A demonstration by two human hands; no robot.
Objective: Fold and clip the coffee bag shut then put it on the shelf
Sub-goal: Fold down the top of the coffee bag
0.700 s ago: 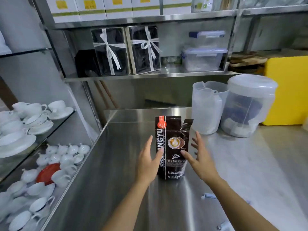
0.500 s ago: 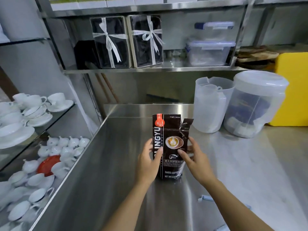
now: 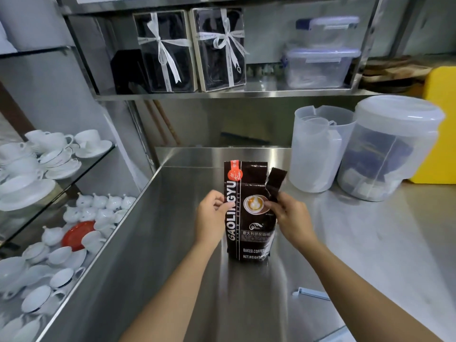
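Observation:
A dark brown coffee bag point(image 3: 249, 218) stands upright on the steel counter point(image 3: 172, 243), its top open with a torn flap sticking up at the right corner. My left hand point(image 3: 212, 214) pinches the bag's left edge at mid height. My right hand point(image 3: 288, 214) grips the right edge just under the flap. A pale blue bag clip point(image 3: 311, 293) lies on the counter near my right forearm. The steel shelf point(image 3: 259, 93) runs above the counter at the back.
On the shelf stand two ribboned black gift boxes point(image 3: 190, 50) and stacked clear tubs point(image 3: 320, 62). A translucent pitcher point(image 3: 318, 149) and a lidded plastic jar point(image 3: 389, 149) sit right of the bag. White cups and teapots fill glass shelves point(image 3: 56, 183) at the left. A yellow board point(image 3: 439, 124) leans far right.
Both hands went from open and reaching around the bag to closed on its two side edges. The view has tilted down slightly.

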